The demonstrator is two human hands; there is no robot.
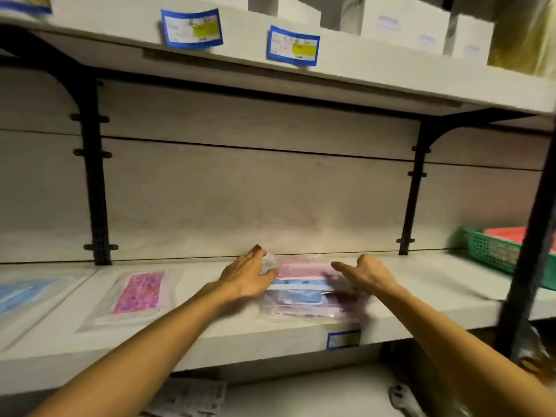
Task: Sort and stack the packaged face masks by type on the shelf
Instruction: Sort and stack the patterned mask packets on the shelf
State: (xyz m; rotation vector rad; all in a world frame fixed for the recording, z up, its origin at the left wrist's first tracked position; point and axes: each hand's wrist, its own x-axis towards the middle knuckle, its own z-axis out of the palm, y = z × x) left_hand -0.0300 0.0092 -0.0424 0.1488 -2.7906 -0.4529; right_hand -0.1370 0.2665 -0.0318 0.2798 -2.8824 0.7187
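The shelf [210, 335] is pale grey-white with a faint wood grain, and the back panel [255, 191] shares that washed grain. Black brackets [96, 176] hold it up. A pink mask pack [141, 293] lies in clear wrap, speckled with darker magenta print. At the far left, a blue mask pack [21, 293] — light sky blue. The pile of mask packs [301, 287] mixes pink, white and blue bands. Price labels [192, 28] are white with blue borders and yellow patches. At right, a green basket [487, 251] with a mesh pattern — something red-pink inside. White boxes [400, 22] stand above.
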